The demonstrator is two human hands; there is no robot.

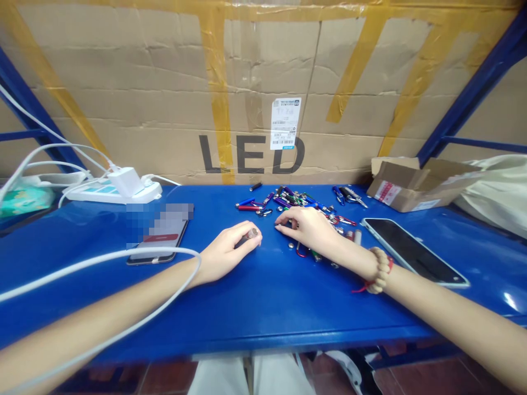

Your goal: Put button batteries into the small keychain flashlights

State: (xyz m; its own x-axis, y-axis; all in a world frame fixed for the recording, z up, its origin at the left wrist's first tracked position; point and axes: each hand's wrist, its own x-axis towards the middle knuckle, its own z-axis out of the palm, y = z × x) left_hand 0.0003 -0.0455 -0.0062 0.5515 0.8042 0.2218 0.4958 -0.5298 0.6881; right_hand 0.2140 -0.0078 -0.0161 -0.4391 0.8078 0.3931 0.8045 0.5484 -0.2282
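My left hand (230, 249) is closed around a small metal tube (252, 233), with its round end showing between thumb and forefinger. Most of the tube is hidden in the palm. To its right, my right hand (307, 226) bends over the near side of a pile of mini flashlights (288, 195). Its thumb and fingertips come close together; whatever they hold, if anything, is too small or hidden to name. The flashlights are purple, blue, green, red and black, mixed with clips and small silver parts. A red carabiner (301, 251) lies just under the right hand.
A phone (415, 252) lies right of my right hand, and another phone (164, 236) at left. White cable (156, 251) loops over my left forearm. A power strip (154, 192) sits back left, an opened cardboard box (401, 189) back right. A large carton (164, 109) walls the back.
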